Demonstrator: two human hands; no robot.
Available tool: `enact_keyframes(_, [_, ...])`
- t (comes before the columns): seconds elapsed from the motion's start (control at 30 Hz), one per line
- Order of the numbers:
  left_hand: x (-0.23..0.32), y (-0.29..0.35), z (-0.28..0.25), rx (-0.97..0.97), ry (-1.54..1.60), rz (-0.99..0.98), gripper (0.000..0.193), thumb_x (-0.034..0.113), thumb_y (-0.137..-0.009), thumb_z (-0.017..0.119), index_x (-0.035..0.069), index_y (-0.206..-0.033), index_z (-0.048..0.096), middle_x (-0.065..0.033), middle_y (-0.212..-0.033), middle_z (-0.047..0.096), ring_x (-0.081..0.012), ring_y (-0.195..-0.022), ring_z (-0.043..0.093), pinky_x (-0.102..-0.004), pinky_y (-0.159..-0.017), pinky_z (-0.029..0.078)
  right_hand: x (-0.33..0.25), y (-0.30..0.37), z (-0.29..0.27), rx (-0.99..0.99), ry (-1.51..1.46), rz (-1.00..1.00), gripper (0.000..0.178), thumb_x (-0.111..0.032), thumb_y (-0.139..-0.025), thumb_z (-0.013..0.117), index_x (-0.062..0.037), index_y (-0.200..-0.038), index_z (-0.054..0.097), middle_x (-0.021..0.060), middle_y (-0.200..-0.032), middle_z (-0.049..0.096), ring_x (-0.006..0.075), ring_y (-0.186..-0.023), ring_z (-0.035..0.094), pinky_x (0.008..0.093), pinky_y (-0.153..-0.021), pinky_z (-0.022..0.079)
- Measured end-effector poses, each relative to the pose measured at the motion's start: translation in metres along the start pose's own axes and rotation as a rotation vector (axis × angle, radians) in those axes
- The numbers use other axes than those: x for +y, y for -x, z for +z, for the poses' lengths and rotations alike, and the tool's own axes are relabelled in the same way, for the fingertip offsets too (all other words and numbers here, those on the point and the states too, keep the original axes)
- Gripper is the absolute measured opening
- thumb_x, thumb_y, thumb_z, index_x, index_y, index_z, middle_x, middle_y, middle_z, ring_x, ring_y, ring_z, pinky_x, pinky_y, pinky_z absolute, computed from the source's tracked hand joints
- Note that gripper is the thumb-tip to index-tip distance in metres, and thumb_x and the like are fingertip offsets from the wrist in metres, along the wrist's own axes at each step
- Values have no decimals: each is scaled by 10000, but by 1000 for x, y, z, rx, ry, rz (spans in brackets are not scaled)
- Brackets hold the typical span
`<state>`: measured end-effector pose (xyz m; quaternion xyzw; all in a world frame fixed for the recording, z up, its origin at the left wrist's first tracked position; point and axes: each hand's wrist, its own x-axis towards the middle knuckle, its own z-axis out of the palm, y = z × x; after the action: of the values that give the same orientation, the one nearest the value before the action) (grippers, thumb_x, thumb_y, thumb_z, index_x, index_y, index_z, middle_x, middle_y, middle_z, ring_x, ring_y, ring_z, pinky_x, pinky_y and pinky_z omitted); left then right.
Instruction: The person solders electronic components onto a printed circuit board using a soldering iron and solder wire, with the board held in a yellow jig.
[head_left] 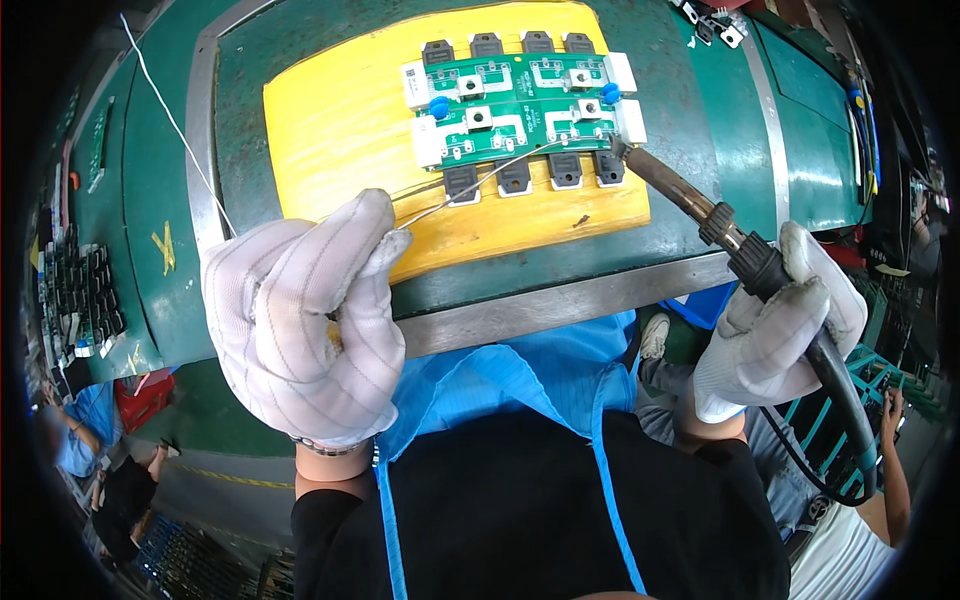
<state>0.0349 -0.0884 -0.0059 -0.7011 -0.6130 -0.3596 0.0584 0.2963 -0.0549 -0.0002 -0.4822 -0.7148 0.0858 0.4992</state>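
A green circuit board (522, 108) lies on a yellow board (340, 120), with black transistors (566, 171) along its near and far edges. White blocks sit at its sides, and two blue round parts (439, 107) stand on it. My gloved left hand (305, 310) pinches a thin solder wire (470, 186), which reaches across to the circuit board's near edge. Gripped in my gloved right hand (785, 325) is a soldering iron (690, 200). Its tip is at the board's near right corner, by a transistor; whether it touches I cannot tell.
The green bench has a metal front edge (570, 304). White wire (170, 110) runs down on the left, beside a cluster of black parts (78, 290). Small black and white parts (715, 25) lie at the far right. A blue bin (700, 303) and other people are beyond the bench.
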Motion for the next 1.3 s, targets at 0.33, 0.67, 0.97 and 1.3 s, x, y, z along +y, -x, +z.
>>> enact_keyframes(0.33, [0, -3, 3, -44, -24, 48, 175, 60, -790, 753, 91, -960, 731, -30, -827, 664, -199, -772, 607, -318, -710, 493, 0, 4, 1, 39, -36, 105, 370, -310, -898, 661, 50, -981, 670, 169, -819, 688, 173, -693, 635, 280, -681, 492])
enact_keyframes(0.67, [2, -1, -2, 6, -32, -7, 136, 52, -861, 700, 69, -995, 714, -51, -880, 649, -195, -830, 597, -306, -767, 481, -1, -2, 3, 113, 92, -16, 551, -435, -1003, 481, 97, -1013, 628, 43, -538, 467, 47, -404, 371, 201, -388, 259])
enact_keyframes(0.97, [-1, 0, 2, 12, -44, -4, 139, 45, -836, 717, 83, -969, 718, -34, -842, 666, -201, -816, 607, -317, -766, 488, -4, 2, 7, -20, -72, 33, 384, -314, -1008, 500, 49, -1050, 621, 100, -658, 587, 49, -422, 421, 179, -404, 291])
enact_keyframes(1.3, [-1, -1, 1, -19, -38, 20, 160, 28, -808, 727, 92, -954, 730, -30, -802, 672, -204, -777, 612, -317, -732, 493, -4, 3, 14, -18, -55, -38, 288, -252, -991, 528, 24, -1001, 612, 187, -970, 664, 149, -758, 630, 262, -736, 513])
